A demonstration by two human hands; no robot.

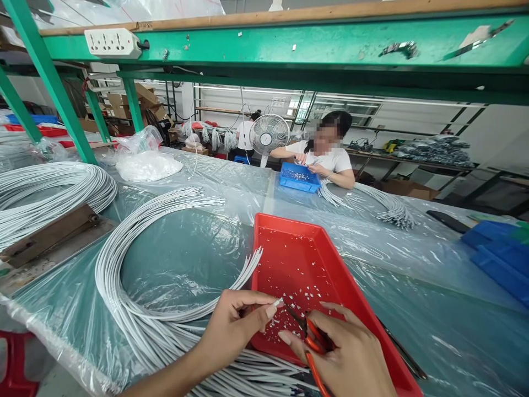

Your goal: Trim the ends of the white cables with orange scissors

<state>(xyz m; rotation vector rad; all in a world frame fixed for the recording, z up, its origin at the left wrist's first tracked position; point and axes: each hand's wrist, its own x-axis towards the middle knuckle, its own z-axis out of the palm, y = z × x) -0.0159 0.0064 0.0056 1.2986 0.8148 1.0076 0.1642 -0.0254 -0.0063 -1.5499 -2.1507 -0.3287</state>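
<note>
Cable end pinched between thumb and forefinger of left hand, held just inside near left edge of red tray. Right hand closed round orange-handled cutters over tray's near end. Coiled white cables heaped against tray's left edge; open plastic sheet spread right of tray.

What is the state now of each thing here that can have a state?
left hand: closed, pinching one white cable end
right hand: closed around orange-handled cutters
red tray: lying flat, holding scattered white scraps
cable bundle: looped on the plastic-covered table, ends beside the tray
fan: upright; spinning or not, cannot tell
</note>
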